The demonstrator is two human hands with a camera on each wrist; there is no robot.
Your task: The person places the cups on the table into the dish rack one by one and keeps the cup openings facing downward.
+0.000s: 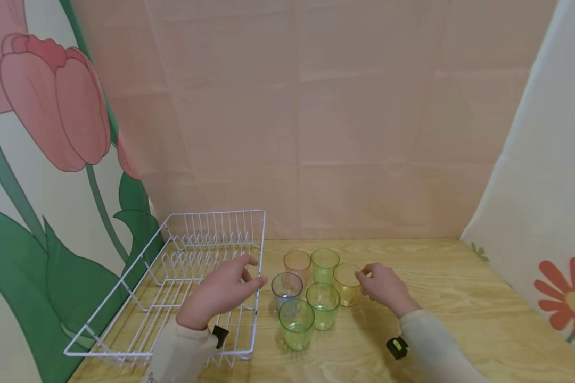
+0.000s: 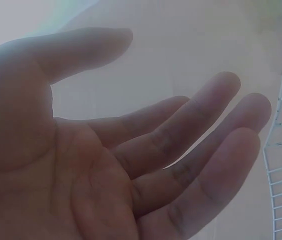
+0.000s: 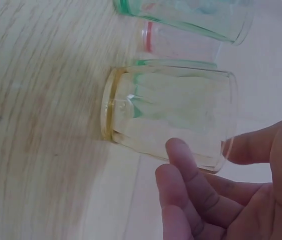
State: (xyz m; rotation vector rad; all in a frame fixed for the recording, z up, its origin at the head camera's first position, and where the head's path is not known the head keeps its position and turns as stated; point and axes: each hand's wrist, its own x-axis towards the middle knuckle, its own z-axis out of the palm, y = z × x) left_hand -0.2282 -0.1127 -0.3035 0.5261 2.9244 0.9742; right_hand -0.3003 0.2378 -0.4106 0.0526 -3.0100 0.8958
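My right hand (image 1: 385, 287) is at the right side of a yellow glass (image 1: 347, 290), its thumb and fingers pinching the rim. In the right wrist view this yellow glass (image 3: 171, 115) stands upright on the table. My left hand (image 1: 227, 290) hovers over the right part of a white wire dish rack (image 1: 255, 319). It holds nothing, and its fingers (image 2: 221, 165) are loosely bent with the thumb apart. Left of the yellow glass are three green glasses (image 1: 297, 327), an orange-pink glass (image 1: 297, 263) and a blue glass (image 1: 286, 290), standing close together.
Wood-patterned tabletop (image 1: 460, 308) lies under the glasses and rack. A pinkish-brown sheet (image 1: 297, 122) hangs behind the table. Flower-printed sheets (image 1: 570, 213) stand at both sides, and the rack is near the left one.
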